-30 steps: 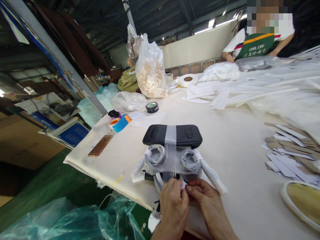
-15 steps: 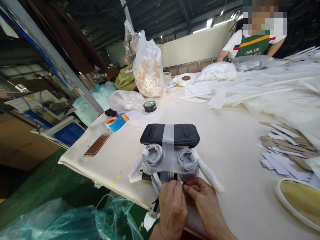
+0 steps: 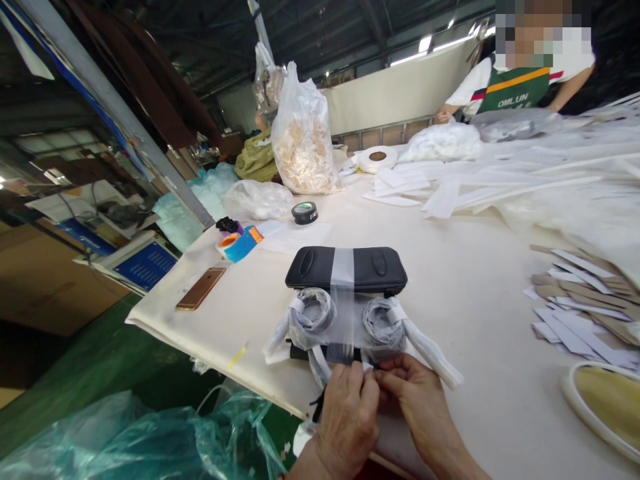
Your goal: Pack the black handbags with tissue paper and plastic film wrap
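Observation:
A black padded case (image 3: 345, 268) lies on the white table (image 3: 465, 313), with a clear tape strip (image 3: 343, 293) running over its middle toward me. In front of it sit two grey straps rolled and wrapped in white paper (image 3: 313, 313), (image 3: 383, 320). My left hand (image 3: 350, 417) and my right hand (image 3: 413, 393) meet at the near edge of the bundle, fingertips pinched together on the near end of the tape strip and a small white paper tab. What lies under my fingers is hidden.
A gold phone (image 3: 201, 288), blue and orange tape rolls (image 3: 239, 244), a black tape roll (image 3: 304, 213) and a plastic bag of tan pieces (image 3: 303, 140) stand at left and back. Card strips (image 3: 575, 300) lie at right. Another person (image 3: 520, 87) works at the far side.
My hands stay pinched at the bundle's near edge with small finger shifts. The view has swung slightly; nothing on the table has moved.

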`<state>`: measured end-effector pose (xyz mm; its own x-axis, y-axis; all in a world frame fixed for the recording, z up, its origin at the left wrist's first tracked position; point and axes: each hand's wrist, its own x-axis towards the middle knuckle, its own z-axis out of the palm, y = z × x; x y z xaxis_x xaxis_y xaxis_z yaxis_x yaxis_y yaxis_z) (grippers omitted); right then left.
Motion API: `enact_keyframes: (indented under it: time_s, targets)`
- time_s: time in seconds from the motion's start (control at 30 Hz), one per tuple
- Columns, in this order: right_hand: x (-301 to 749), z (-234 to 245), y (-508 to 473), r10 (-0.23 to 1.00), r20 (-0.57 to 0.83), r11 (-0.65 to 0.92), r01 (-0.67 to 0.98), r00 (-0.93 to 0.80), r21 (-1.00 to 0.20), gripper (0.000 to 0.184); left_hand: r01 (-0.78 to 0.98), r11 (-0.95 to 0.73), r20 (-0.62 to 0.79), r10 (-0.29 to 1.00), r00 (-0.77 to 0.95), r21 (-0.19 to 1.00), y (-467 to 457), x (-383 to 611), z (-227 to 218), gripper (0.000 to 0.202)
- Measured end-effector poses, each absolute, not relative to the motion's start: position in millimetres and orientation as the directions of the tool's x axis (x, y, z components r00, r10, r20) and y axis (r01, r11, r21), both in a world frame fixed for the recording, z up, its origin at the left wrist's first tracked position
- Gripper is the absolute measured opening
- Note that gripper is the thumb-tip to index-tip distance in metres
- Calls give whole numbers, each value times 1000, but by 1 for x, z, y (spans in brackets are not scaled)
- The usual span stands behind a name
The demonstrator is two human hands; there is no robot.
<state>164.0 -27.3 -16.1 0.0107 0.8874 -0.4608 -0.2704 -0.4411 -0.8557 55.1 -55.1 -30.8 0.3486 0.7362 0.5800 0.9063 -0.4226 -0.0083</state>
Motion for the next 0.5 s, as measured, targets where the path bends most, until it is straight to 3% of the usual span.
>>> enact_keyframes:
  time_s: [0.23, 0.5]
  targets:
    - [168, -7, -24, 870, -491, -484, -281, -49, -829, 13, 867, -447, 642, 602, 475, -222, -56, 53, -32, 30]
    - [175, 5, -19, 861, -492, -508, -176, -126, -843, 16, 873, -444, 683, 575, 451, -204, -56, 53, -42, 24]
